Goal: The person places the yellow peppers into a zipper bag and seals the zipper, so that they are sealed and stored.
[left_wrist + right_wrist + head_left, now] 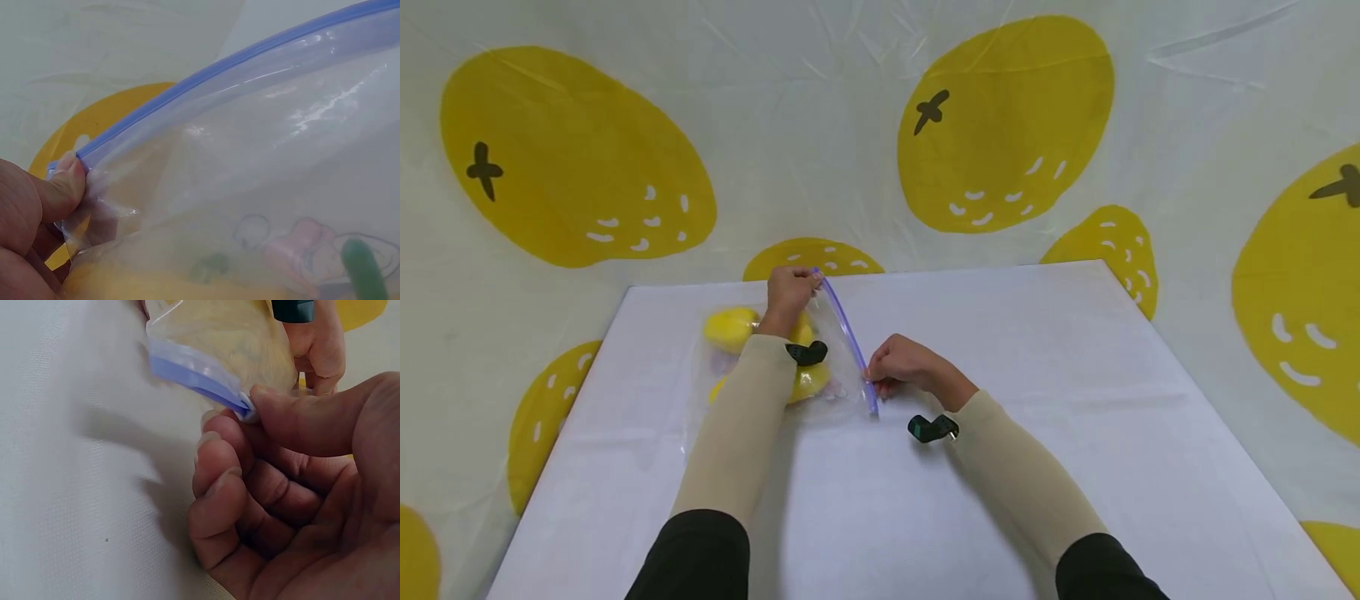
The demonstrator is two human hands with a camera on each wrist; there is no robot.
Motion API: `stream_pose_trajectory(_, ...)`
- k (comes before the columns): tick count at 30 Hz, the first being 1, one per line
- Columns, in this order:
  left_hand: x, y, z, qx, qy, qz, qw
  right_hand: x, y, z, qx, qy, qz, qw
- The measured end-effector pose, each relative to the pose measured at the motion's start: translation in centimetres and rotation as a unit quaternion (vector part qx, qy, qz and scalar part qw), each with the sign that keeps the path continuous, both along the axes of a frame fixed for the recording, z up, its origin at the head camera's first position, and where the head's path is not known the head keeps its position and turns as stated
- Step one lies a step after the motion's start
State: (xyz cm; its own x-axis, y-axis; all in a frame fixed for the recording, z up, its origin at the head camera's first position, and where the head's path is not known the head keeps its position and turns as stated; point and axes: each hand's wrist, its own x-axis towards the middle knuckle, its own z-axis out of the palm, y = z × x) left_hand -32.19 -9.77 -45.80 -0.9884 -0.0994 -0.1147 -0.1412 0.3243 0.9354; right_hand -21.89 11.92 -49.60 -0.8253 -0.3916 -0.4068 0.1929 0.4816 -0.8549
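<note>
A clear zip bag [250,144] with a blue-purple zip strip [846,321] is at the table's left-centre. Soft-looking yellow things [730,329] show through its film; their kind is unclear. At the far end of the strip my left hand [790,296] pinches the bag's corner between thumb and fingers. My right hand [912,365] pinches the strip closer to me, where a small white piece [250,407], apparently the slider, shows at the thumb tip. Its other fingers are curled. Through the film, the left wrist view also shows a green shape [364,269] and printed or drawn figures.
The bag lies on a white-covered table [1037,333]. Behind and around it hangs a pale cloth [805,125] printed with large yellow fruit. Each wrist carries a small dark camera, such as the right one [932,428].
</note>
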Motion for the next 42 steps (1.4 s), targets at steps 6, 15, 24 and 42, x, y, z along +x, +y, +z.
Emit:
stream_pose_trajectory(6,0.2,-0.1,-0.1,-0.006,0.012,-0.008,0.9999,0.1,0.3,0.0,0.002,-0.018,0.032,0.999)
stream_pose_trajectory(15,0.2,-0.2,0.1,0.008,0.001,-0.01,0.9999,0.4,0.4,0.2,-0.001,-0.041,0.056,0.998)
stream_pose_trajectory(24,0.6,-0.1,0.3,0.008,-0.001,-0.003,1.0,0.9,0.3,0.2,0.012,-0.056,0.101,0.993)
stream_pose_trajectory(42,1.1,-1.6,1.9,0.005,0.05,-0.041,0.9979,0.0,1.3,2.5,0.11,0.115,0.045,0.986)
